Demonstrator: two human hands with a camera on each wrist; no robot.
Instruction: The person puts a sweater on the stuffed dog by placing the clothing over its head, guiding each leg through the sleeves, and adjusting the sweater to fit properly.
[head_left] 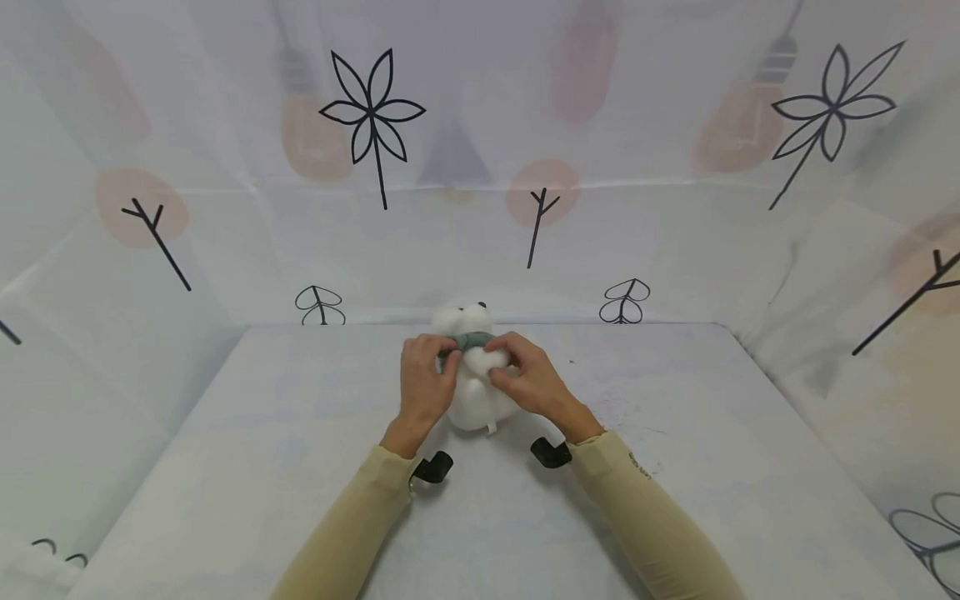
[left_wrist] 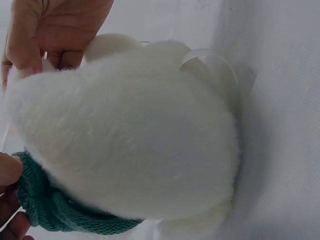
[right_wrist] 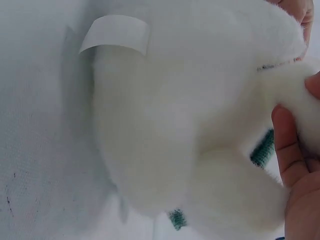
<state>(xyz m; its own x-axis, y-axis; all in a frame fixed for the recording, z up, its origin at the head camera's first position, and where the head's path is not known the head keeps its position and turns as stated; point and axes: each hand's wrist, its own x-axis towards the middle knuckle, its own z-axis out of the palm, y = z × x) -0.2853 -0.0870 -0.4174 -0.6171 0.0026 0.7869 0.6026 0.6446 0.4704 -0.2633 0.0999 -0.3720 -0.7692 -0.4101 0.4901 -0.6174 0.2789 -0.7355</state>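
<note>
A white fluffy plush toy [head_left: 474, 402] sits upright on the table, wearing a green knitted scarf [head_left: 474, 340]. My left hand [head_left: 426, 377] is at the toy's left side; the left wrist view shows its thumb and fingers pinching the scarf [left_wrist: 75, 212]. From the other side my right hand [head_left: 534, 377] holds a rounded white part of the plush toy [right_wrist: 230, 190] between thumb and fingers. A white label [right_wrist: 120, 31] sticks out of the toy's lower body. Part of the scarf is hidden behind the toy in both wrist views.
The white table [head_left: 300, 467] ends at a pale cloth backdrop [head_left: 465, 242] with printed flowers and twigs, just behind the toy. Cloth also hangs on both sides. Black camera mounts [head_left: 551, 452] project from the inner side of each wrist.
</note>
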